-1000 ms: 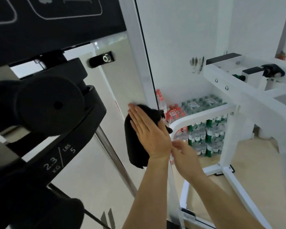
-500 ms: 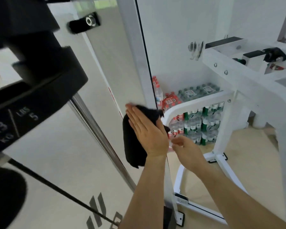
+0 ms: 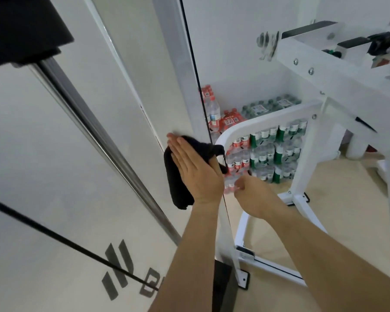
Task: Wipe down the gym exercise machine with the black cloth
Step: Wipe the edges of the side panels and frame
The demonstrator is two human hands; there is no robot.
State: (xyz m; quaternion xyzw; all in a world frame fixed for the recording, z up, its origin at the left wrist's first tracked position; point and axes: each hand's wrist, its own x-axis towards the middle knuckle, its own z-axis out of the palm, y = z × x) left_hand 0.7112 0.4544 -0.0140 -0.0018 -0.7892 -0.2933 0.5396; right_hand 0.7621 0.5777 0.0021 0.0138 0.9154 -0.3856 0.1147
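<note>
Left hand (image 3: 196, 174), centre of view: fingers straight and together, palm flat, pressing the black cloth (image 3: 178, 188) against the machine's white side panel (image 3: 131, 86). The cloth is bunched under the palm, with a loose end hanging toward 7 o'clock.

Right hand (image 3: 252, 194), just to 3 o'clock of the left: fingers curled in beside the panel's edge and the thin black cable (image 3: 226, 206). Cannot tell whether it pinches anything.

Risks, as judged:
- Nothing grips the cloth, only palm pressure holds it. Easing off mid-stroke likely drops it to the floor (image 3: 336, 221).
- The bunched cloth covers a narrow strip, so streaks may be missed.
- The curled right fingers sit close to the cable, so a pinch or snag is possible if it moves.
- The black weight block (image 3: 20, 25) at 10 o'clock sits on the steel guide rod (image 3: 104, 136). A wipe straying toward 9 o'clock brings the hand under it.
- The bottled water packs (image 3: 275, 149) at 2 o'clock crowd the base.
</note>
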